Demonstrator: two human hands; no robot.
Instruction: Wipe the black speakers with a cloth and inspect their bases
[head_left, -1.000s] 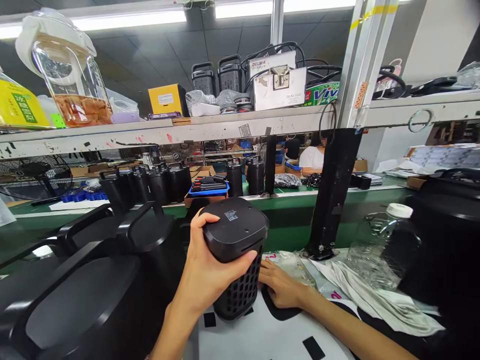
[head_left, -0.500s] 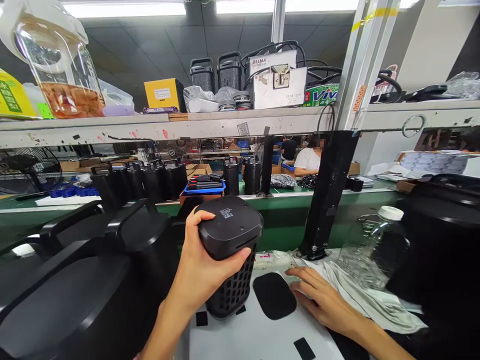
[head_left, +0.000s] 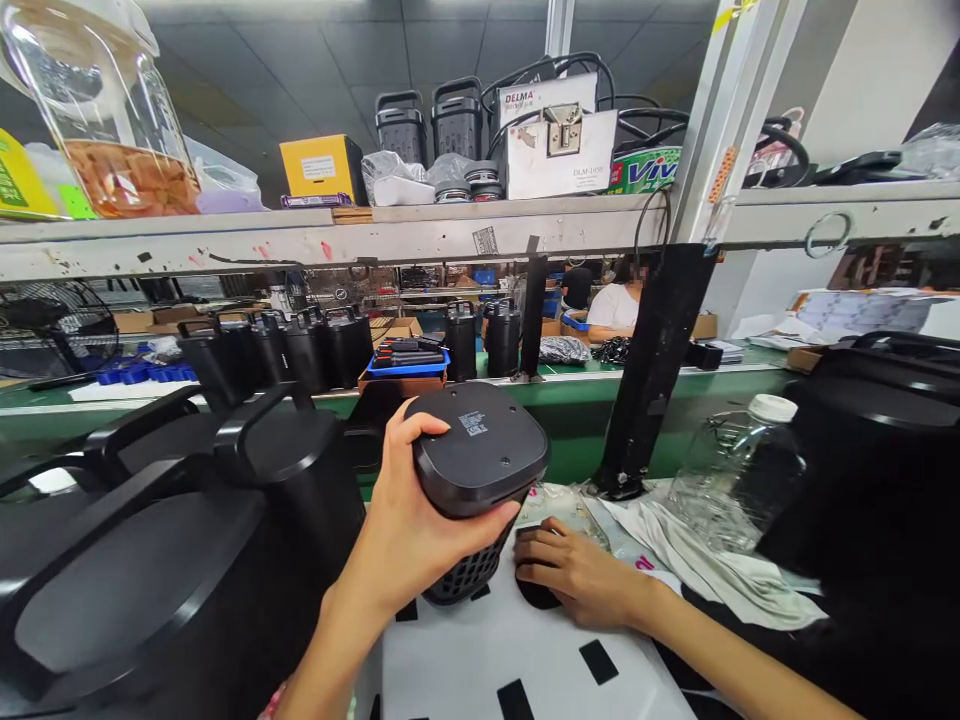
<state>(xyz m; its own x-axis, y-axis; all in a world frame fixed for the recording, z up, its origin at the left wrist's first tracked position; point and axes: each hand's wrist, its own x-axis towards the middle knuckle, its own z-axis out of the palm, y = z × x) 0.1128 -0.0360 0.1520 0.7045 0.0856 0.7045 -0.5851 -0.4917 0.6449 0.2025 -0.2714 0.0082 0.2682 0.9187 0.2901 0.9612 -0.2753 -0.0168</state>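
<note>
Your left hand [head_left: 416, 530] grips the black casing [head_left: 484, 455] near its labelled end, presumably steadying it, while your right hand [head_left: 589, 578] covers the black pad [head_left: 535, 596], pinching or merely resting, you cannot tell.

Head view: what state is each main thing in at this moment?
Black perforated device: gripped by the left hand, labelled face up
Black rounded pad: partly covered by the right hand
Clear bottle: capped
Pale cloth: crumpled
Jug: partly filled, amber contents
Blue tray: loaded with dark items
</note>
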